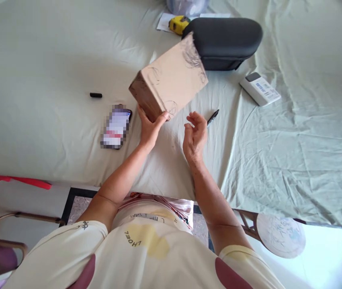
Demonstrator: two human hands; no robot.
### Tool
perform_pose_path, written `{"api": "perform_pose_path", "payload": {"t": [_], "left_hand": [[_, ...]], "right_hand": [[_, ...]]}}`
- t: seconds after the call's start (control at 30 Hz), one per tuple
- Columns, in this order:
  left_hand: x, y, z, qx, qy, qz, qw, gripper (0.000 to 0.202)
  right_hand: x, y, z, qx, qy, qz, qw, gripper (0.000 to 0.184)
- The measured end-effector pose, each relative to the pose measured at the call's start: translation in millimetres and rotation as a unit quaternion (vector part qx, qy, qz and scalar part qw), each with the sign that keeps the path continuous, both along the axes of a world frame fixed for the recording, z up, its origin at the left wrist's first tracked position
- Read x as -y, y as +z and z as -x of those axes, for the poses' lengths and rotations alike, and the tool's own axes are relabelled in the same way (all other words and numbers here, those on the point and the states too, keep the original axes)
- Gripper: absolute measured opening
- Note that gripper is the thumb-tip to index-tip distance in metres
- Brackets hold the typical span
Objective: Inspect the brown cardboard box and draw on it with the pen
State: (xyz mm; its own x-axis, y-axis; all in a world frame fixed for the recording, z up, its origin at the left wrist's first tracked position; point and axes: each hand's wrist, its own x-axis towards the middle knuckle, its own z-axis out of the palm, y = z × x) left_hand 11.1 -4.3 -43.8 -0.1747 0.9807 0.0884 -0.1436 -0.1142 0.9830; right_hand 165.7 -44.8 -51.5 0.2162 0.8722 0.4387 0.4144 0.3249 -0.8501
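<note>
My left hand (149, 129) grips the near lower corner of a brown cardboard box (175, 76), thumb on the top face and fingers along the side. Dark scribbles mark the box's corners, and it is tilted at an angle above the cloth. To its right, my right hand (195, 134) is apart from the box, fingers loosely curled and spread, holding nothing. A black marker (213, 117) lies just beyond that hand, partly hidden by it. The small black cap (95, 95) rests on the cloth at the left.
A smartphone (115, 127) lies left of my left hand. Behind the box are a black hard case (225, 40), a yellow tape measure (178, 25) and a clear container (187, 6). A white power bank (261, 89) sits at the right. Wrinkled pale green cloth (303, 160) covers the table.
</note>
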Motion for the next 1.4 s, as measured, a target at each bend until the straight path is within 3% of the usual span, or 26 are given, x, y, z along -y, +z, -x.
{"api": "perform_pose_path", "payload": {"t": [0.07,0.17,0.27,0.4,0.53,0.63,0.77,0.93,1.03,1.23,1.4], "left_hand": [[-1,3.3,4,0.052,0.006,0.001,0.999,0.095],[1,9.9,8,0.09,-0.034,0.015,0.995,0.081],[3,15.6,10,0.081,-0.066,0.038,0.994,0.061],[6,20.3,12,0.058,-0.076,0.066,0.993,0.059],[5,24.7,18,0.044,-0.078,0.104,0.99,0.068],[2,27.2,25,0.031,-0.082,0.122,0.989,0.075],[0,27.9,28,0.02,-0.078,0.137,0.987,0.076],[3,31.1,28,-0.11,0.047,-0.004,0.993,0.08],[9,35.6,26,-0.173,0.056,-0.074,0.981,0.079],[19,28.2,11,-0.33,0.064,-0.181,0.924,0.054],[23,16.7,-1,-0.384,0.15,-0.204,0.888,0.056]], "right_hand": [[-12,-16.1,-9,-0.043,-0.015,0.038,0.998,0.05],[-30,-36.4,-29,-0.1,-0.035,0.087,0.991,0.058],[-39,-42.3,-47,-0.105,-0.067,0.074,0.989,0.065],[-35,-27.6,-51,-0.08,-0.077,0.039,0.993,0.07],[-26,-6.5,-43,-0.034,-0.052,0.01,0.998,0.087],[-24,2.1,-43,-0.041,-0.073,-0.011,0.996,0.096],[-24,5.6,-48,-0.063,-0.099,-0.031,0.993,0.082],[-20,9.1,-45,-0.044,-0.129,-0.034,0.99,0.068],[-18,11.4,-43,-0.019,-0.138,-0.034,0.99,0.065],[-14,15.0,-37,0.129,-0.163,-0.095,0.974,0.062],[-6,15.5,-20,0.194,-0.164,-0.106,0.961,0.06]]}}
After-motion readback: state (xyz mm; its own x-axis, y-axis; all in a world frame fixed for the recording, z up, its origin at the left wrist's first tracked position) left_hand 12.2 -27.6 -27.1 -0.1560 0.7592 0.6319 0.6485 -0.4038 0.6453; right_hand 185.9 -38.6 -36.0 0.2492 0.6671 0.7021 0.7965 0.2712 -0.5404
